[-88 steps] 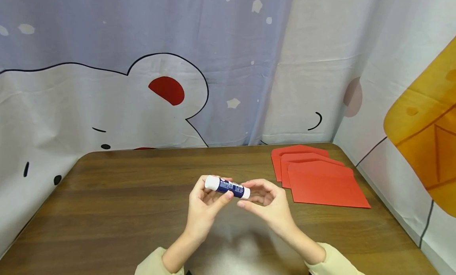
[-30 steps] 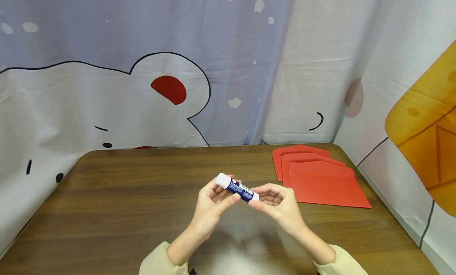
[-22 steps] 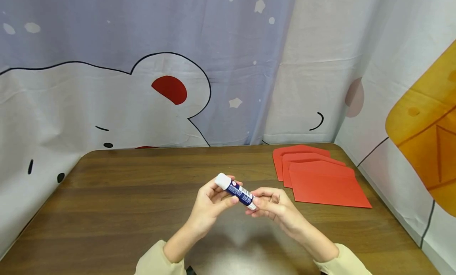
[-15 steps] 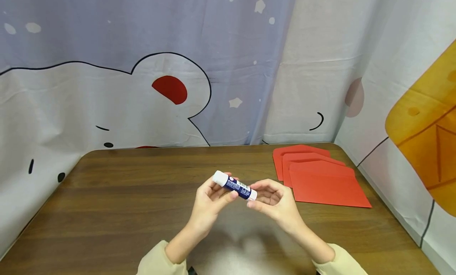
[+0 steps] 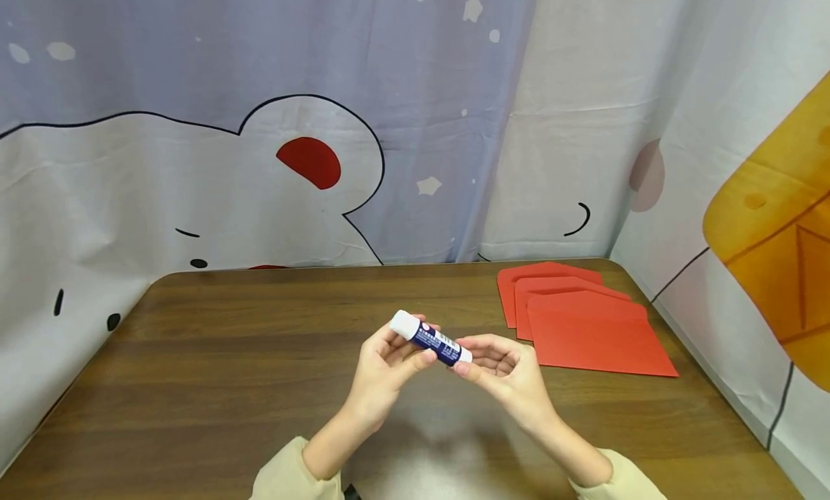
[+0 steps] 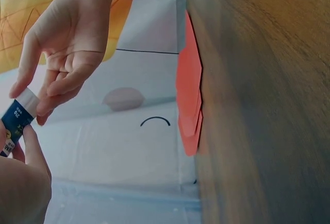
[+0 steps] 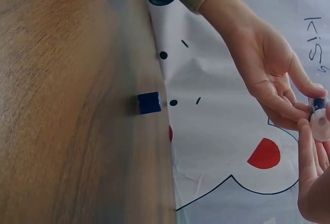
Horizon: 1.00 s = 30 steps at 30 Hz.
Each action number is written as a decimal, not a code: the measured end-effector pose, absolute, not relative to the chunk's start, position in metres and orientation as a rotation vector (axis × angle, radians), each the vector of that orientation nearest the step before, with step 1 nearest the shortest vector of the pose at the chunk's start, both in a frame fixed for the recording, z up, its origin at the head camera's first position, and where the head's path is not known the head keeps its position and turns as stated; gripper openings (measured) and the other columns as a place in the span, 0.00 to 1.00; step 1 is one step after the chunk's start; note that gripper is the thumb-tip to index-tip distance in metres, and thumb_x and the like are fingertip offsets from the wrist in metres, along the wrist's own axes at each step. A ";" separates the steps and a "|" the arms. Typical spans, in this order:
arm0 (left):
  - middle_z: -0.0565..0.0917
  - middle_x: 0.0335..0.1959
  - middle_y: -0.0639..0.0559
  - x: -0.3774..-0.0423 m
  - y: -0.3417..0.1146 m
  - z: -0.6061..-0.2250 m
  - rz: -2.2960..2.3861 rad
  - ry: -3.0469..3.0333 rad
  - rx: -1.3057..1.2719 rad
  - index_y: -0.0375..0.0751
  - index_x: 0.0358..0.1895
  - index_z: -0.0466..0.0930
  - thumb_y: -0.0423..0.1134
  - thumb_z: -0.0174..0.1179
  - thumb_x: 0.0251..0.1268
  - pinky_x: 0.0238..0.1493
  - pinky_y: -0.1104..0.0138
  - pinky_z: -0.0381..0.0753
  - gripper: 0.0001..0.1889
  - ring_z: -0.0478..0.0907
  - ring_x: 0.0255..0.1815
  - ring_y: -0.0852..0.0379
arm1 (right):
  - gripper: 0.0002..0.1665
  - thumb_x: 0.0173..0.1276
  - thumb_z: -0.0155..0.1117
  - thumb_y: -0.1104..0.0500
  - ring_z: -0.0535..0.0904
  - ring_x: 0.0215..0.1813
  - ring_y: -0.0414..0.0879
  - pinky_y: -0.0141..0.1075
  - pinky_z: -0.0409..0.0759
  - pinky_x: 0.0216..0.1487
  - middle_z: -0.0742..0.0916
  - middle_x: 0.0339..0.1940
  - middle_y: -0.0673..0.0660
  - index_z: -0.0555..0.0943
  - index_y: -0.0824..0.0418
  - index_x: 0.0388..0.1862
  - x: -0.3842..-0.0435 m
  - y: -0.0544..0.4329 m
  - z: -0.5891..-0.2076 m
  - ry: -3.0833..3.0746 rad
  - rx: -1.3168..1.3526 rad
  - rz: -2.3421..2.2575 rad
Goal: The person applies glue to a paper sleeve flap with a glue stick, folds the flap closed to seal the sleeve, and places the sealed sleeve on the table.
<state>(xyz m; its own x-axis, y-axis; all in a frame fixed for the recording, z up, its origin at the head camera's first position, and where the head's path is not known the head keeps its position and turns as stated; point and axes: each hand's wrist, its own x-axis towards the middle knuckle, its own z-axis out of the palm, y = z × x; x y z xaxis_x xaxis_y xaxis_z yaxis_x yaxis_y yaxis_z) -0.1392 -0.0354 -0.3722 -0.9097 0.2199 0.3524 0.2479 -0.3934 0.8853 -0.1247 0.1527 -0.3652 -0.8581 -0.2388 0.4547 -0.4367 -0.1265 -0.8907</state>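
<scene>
While the left hand point(image 5: 380, 376) grips the glue stick point(image 5: 437, 341) by its barrel, seemingly to steady it between the hands, the right hand point(image 5: 513, 376) pinches the nearer white end, red envelopes point(image 5: 593, 336) overlapping beyond it.

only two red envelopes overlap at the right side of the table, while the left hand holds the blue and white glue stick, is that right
Not quite: the head view shows three red envelopes, not two, overlapping at the right side of the table. The left hand does hold the blue and white glue stick.
</scene>
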 end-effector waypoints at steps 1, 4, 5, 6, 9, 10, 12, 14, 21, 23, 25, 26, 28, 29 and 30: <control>0.85 0.43 0.60 -0.139 -0.035 -0.372 -2.520 -1.724 -0.648 0.34 0.54 0.72 0.30 0.68 0.54 0.50 0.71 0.80 0.23 0.83 0.47 0.63 | 0.17 0.60 0.63 0.75 0.87 0.39 0.41 0.35 0.84 0.42 0.89 0.38 0.46 0.75 0.85 0.46 -0.125 0.153 -0.365 -1.977 0.776 2.124; 0.85 0.41 0.61 -0.138 -0.032 -0.369 -2.506 -1.733 -0.598 0.29 0.52 0.71 0.29 0.69 0.52 0.50 0.71 0.80 0.24 0.82 0.45 0.64 | 0.18 0.59 0.64 0.75 0.87 0.41 0.40 0.34 0.84 0.43 0.89 0.41 0.46 0.76 0.83 0.47 -0.125 0.154 -0.366 -1.991 0.747 2.096; 0.85 0.41 0.61 -0.138 -0.030 -0.368 -2.502 -1.737 -0.585 0.27 0.52 0.71 0.29 0.70 0.52 0.50 0.71 0.80 0.25 0.82 0.45 0.64 | 0.18 0.58 0.65 0.74 0.86 0.41 0.39 0.34 0.84 0.43 0.89 0.41 0.46 0.76 0.82 0.47 -0.125 0.154 -0.366 -1.998 0.724 2.084; 0.84 0.41 0.61 -0.137 -0.029 -0.368 -2.502 -1.736 -0.576 0.25 0.52 0.70 0.29 0.70 0.51 0.50 0.71 0.80 0.25 0.82 0.45 0.64 | 0.19 0.56 0.67 0.74 0.86 0.41 0.39 0.34 0.84 0.43 0.89 0.41 0.46 0.77 0.81 0.47 -0.125 0.154 -0.366 -2.005 0.692 2.072; 0.84 0.40 0.60 -0.137 -0.023 -0.366 -2.508 -1.738 -0.552 0.22 0.52 0.68 0.29 0.70 0.51 0.51 0.71 0.80 0.27 0.82 0.45 0.64 | 0.22 0.52 0.70 0.75 0.86 0.40 0.39 0.34 0.84 0.42 0.89 0.41 0.46 0.77 0.80 0.47 -0.125 0.156 -0.365 -2.004 0.617 2.048; 0.84 0.40 0.60 -0.138 -0.021 -0.365 -2.511 -1.739 -0.543 0.22 0.52 0.68 0.29 0.70 0.50 0.51 0.71 0.80 0.27 0.82 0.45 0.64 | 0.22 0.51 0.70 0.75 0.86 0.40 0.39 0.34 0.84 0.41 0.89 0.40 0.45 0.77 0.80 0.47 -0.124 0.156 -0.365 -2.004 0.591 2.044; 0.83 0.40 0.60 -0.138 -0.017 -0.364 -2.518 -1.746 -0.514 0.23 0.53 0.69 0.29 0.71 0.50 0.51 0.71 0.80 0.27 0.82 0.45 0.64 | 0.23 0.50 0.70 0.76 0.86 0.40 0.38 0.33 0.84 0.41 0.89 0.39 0.45 0.77 0.80 0.47 -0.124 0.157 -0.364 -1.999 0.558 2.036; 0.83 0.39 0.60 -0.139 -0.012 -0.363 -2.519 -1.758 -0.487 0.24 0.53 0.70 0.29 0.71 0.50 0.50 0.71 0.81 0.27 0.82 0.45 0.64 | 0.22 0.50 0.70 0.76 0.86 0.40 0.38 0.32 0.84 0.41 0.89 0.39 0.45 0.78 0.80 0.46 -0.124 0.159 -0.364 -1.988 0.543 2.030; 0.83 0.37 0.58 -0.148 0.008 -0.357 -2.515 -1.772 -0.463 0.26 0.52 0.74 0.34 0.73 0.49 0.45 0.71 0.82 0.27 0.82 0.40 0.64 | 0.17 0.56 0.68 0.73 0.85 0.40 0.38 0.30 0.83 0.41 0.89 0.41 0.47 0.84 0.61 0.43 -0.129 0.172 -0.360 -1.882 0.515 2.096; 0.84 0.38 0.57 -0.152 0.015 -0.355 -2.515 -1.759 -0.470 0.27 0.52 0.74 0.32 0.73 0.49 0.46 0.70 0.82 0.26 0.82 0.40 0.64 | 0.19 0.55 0.67 0.75 0.85 0.39 0.38 0.29 0.83 0.41 0.89 0.40 0.48 0.84 0.58 0.42 -0.130 0.175 -0.359 -1.823 0.485 2.138; 0.85 0.40 0.55 -0.155 0.021 -0.354 -2.518 -1.745 -0.478 0.27 0.53 0.75 0.31 0.72 0.49 0.47 0.70 0.81 0.26 0.83 0.40 0.64 | 0.21 0.53 0.66 0.78 0.85 0.38 0.38 0.28 0.82 0.40 0.89 0.39 0.50 0.84 0.59 0.42 -0.131 0.178 -0.358 -1.758 0.457 2.159; 0.85 0.41 0.53 -0.156 0.023 -0.354 -2.517 -1.738 -0.482 0.27 0.53 0.75 0.31 0.72 0.49 0.47 0.70 0.81 0.26 0.83 0.40 0.64 | 0.22 0.52 0.65 0.80 0.85 0.39 0.39 0.28 0.82 0.40 0.89 0.39 0.51 0.84 0.60 0.42 -0.132 0.180 -0.357 -1.730 0.447 2.160; 0.85 0.41 0.52 -0.158 0.029 -0.353 -2.525 -1.721 -0.489 0.26 0.53 0.76 0.31 0.72 0.48 0.47 0.70 0.82 0.26 0.83 0.39 0.64 | 0.22 0.51 0.64 0.82 0.85 0.38 0.40 0.28 0.82 0.40 0.89 0.38 0.52 0.83 0.63 0.41 -0.133 0.183 -0.356 -1.687 0.420 2.158; 0.85 0.41 0.52 -0.159 0.031 -0.353 -2.528 -1.717 -0.494 0.27 0.52 0.76 0.31 0.73 0.48 0.46 0.70 0.82 0.26 0.83 0.39 0.64 | 0.22 0.51 0.63 0.83 0.85 0.38 0.40 0.28 0.82 0.40 0.89 0.38 0.52 0.83 0.63 0.41 -0.133 0.185 -0.355 -1.675 0.407 2.154; 0.85 0.40 0.52 -0.160 0.033 -0.352 -2.531 -1.715 -0.505 0.26 0.52 0.76 0.32 0.73 0.48 0.46 0.70 0.82 0.26 0.83 0.39 0.64 | 0.22 0.51 0.63 0.83 0.86 0.38 0.40 0.28 0.82 0.40 0.89 0.38 0.52 0.84 0.64 0.41 -0.132 0.187 -0.354 -1.666 0.396 2.150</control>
